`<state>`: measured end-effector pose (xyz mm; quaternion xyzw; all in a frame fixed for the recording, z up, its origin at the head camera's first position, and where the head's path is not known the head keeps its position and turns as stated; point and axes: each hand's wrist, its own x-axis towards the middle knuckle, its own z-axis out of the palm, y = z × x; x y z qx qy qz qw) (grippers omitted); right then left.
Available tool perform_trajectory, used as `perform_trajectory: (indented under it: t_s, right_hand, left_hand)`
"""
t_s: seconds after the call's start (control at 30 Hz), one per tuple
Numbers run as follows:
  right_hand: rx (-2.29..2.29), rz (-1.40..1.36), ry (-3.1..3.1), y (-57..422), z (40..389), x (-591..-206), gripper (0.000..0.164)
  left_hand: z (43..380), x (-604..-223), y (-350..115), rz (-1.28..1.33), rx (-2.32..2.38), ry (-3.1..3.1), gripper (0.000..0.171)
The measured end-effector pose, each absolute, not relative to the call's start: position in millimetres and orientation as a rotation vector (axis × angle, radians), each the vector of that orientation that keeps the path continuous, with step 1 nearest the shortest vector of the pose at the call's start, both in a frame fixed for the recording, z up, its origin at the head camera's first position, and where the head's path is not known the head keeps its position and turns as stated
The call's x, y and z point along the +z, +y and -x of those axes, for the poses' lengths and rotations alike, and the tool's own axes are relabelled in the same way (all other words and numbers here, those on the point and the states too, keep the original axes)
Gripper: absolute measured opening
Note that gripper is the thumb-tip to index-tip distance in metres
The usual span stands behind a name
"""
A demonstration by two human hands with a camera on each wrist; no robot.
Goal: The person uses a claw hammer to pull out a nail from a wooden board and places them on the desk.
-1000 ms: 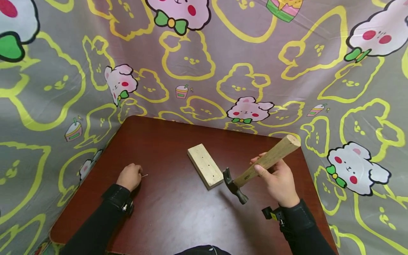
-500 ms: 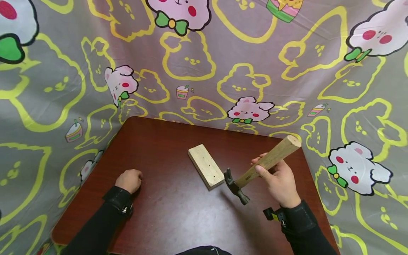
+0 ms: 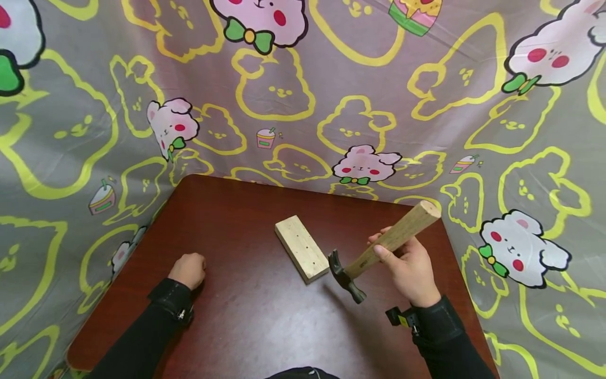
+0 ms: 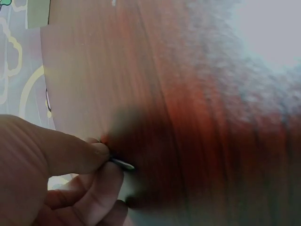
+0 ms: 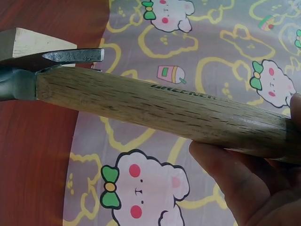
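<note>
My left hand (image 3: pixel 188 270) rests low over the left part of the table, its thumb and fingers pinching a nail (image 4: pixel 123 164). Only one short shiny end of the nail shows in the left wrist view; the head view hides it. My right hand (image 3: pixel 416 271) grips a claw hammer (image 3: pixel 385 239) by its wooden handle, with the dark metal head down and to the left. Between the hands lies a pale wooden block (image 3: pixel 299 252), flat and slanted, with several small dark spots along its top. The hammer head appears just right of the block's near end, apart from it.
Both hands are over a dark red-brown table (image 3: pixel 246 326) with rounded corners and a bright glare. A patterned cloth (image 3: pixel 279 68) with cartoon rabbits hangs behind it and along both sides.
The nail stuck out from my left hand a second ago; now the head view no longer shows it, and the fingers have turned. My right hand holds the hammer in nearly the same pose.
</note>
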<state>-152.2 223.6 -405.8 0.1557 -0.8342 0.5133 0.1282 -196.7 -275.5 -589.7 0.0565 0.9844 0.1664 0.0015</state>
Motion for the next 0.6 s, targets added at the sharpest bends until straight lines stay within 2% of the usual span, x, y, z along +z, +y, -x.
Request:
perform_trajectory:
  t_s: [0.33, 0.5, 0.6]
  right_hand:
    - [1.498, -0.467, -2.427, 223, 152, -404, 0.029]
    - [1.496, -0.486, -2.414, 222, 151, -401, 0.031]
    - [1.515, -0.503, -2.392, 221, 150, -400, 0.031]
  left_hand:
    - [199, -587, -275, -0.17, 0.498, 3.099, 0.012]
    - [201, -571, -258, -0.213, 0.556, 3.152, 0.008]
    - [202, -564, -230, -0.326, 0.706, 3.142, 0.022]
